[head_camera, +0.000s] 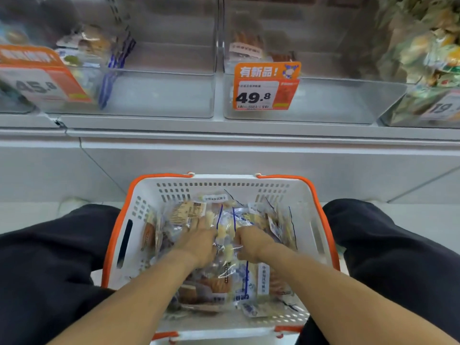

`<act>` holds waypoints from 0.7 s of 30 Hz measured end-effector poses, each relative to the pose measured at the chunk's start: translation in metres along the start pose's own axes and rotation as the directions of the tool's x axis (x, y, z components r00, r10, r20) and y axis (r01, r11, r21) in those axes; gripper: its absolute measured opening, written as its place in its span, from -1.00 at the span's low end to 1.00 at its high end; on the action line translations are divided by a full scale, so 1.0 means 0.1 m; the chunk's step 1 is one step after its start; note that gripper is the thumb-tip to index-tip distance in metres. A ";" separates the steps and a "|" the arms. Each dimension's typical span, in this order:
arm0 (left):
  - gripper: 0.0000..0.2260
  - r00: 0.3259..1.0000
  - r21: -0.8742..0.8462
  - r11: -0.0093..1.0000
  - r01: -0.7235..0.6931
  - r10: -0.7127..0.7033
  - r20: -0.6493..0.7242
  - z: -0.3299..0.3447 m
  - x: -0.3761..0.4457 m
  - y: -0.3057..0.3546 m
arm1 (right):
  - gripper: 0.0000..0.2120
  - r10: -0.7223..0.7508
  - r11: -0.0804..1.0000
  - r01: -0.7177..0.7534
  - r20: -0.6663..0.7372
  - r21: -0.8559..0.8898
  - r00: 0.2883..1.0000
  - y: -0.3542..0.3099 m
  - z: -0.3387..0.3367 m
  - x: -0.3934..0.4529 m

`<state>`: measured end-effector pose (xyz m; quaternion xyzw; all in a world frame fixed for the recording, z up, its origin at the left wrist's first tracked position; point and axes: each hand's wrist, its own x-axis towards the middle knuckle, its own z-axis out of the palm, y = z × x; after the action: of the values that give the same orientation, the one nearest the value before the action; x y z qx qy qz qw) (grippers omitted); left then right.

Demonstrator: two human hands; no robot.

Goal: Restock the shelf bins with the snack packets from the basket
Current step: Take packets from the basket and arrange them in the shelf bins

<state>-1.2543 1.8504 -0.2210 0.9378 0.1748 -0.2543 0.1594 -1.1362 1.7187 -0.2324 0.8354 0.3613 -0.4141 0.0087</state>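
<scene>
Clear plastic crinkles under both sets of fingers: the left hand (199, 241) lies flat on the heap of snack packets (224, 257) with its fingers (207, 219) straight and spread slightly apart, pressing on the wrappers, while the right hand (250, 244) has its fingers curled tight, gripping the edge of a transparent packet of pale pieces (225, 235) that sits between the two hands. Both bare forearms reach in from the bottom of the view. The packets fill a white basket (298, 195) with orange handles (321, 207), set on the floor between knees in dark trousers (49, 257). Beyond it runs a grey shelf (224, 135) carrying clear bins (323, 100); the middle ones hold very few packets, and an orange price tag (266, 87) marked 49.8 hangs on one front
</scene>
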 end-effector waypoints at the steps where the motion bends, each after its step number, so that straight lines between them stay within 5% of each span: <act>1: -0.69 1.000 -0.012 1.000 0.001 -0.001 -0.016 -0.01 0.01 -0.01 | -0.74 0.002 1.000 -0.002 0.012 -0.009 1.000 0.00 -0.04 0.01; 5: -0.77 0.999 -0.094 0.995 0.017 -0.019 -0.030 -0.07 0.03 -0.05 | -0.75 0.031 0.998 -0.032 0.021 0.061 0.999 0.05 -0.34 -0.06; 9: -0.68 0.982 -0.330 0.943 0.038 -0.096 -0.161 -0.21 0.02 0.03 | -0.93 0.060 0.936 -0.001 -0.157 0.352 0.986 0.07 -0.81 -0.28; 12: -0.71 0.975 -0.766 0.642 0.028 -0.186 -0.120 -0.49 -0.03 0.13 | -0.94 0.025 0.846 0.117 -0.258 0.520 0.966 0.07 -1.11 -0.46; 14: -0.76 0.979 -0.874 0.486 -0.003 -0.179 -0.102 -0.70 -0.06 0.16 | -0.92 0.008 0.768 0.202 -0.325 0.608 0.946 0.07 -1.25 -0.58; 16: -0.83 0.983 -0.874 0.481 -0.060 -0.122 -0.135 -0.91 -0.13 0.12 | -0.92 0.033 0.694 0.251 -0.378 0.675 0.925 0.06 -1.33 -0.68; 21: -0.71 0.983 -0.738 0.670 -0.079 -0.069 -0.168 -1.59 -0.45 -0.03 | -0.71 0.168 0.364 0.305 -0.384 0.880 0.908 -0.21 -1.13 -0.87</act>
<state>-1.2252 1.9038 -0.0670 0.8114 0.2743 -0.0742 0.5108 -1.1055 1.7174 -0.0912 0.7436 0.0930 -0.3585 -0.5567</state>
